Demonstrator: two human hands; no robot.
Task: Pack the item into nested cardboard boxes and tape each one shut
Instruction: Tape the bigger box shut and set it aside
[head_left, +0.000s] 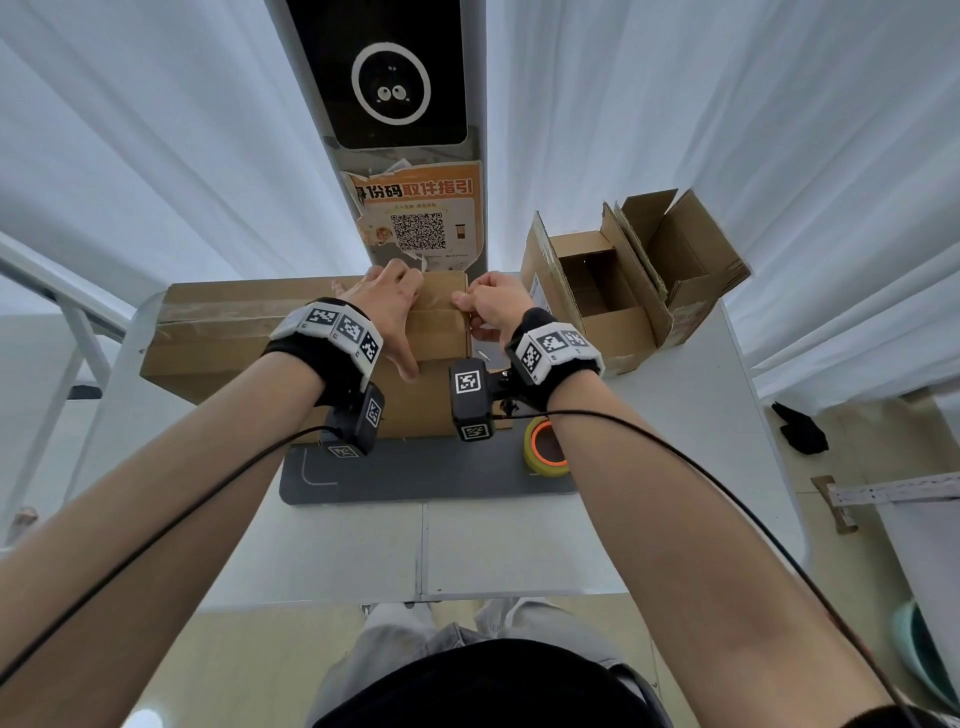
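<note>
Where the white folding table (675, 467) meets the grey pillar, we note a long, closed brown cardboard box (223, 332) lying flat, its far end toward the pillar and its near side standing on a dark grey mat (415, 480). A strip of clear tape (208, 312) runs lengthwise along the box top, over the seam.

The left hand (389, 306) lies spread and flat on the box top near its right end, palm down, thumb reaching over the near edge; it presses rather than grips. The right hand (493, 301) is curled into a loose fist at the box's right end edge, fingertips pinched together just beside the left hand's fingers. It seems to pinch the tape end there, but we cannot tell for certain, as the tape is clear and the fingers hide the contact.

Both wrists carry black bands with white marker blocks, and a small black module hangs under each, with thin black cables trailing back along the forearms.

A yellow tape roll with an orange core (545, 447) stands on the mat's right end, just beside the right wrist and near the box's near right corner.

To the right, two open brown cardboard boxes (623, 291) sit together on the table, flaps up, touching one another. The item itself is not visible to us; the long box is shut.
</note>
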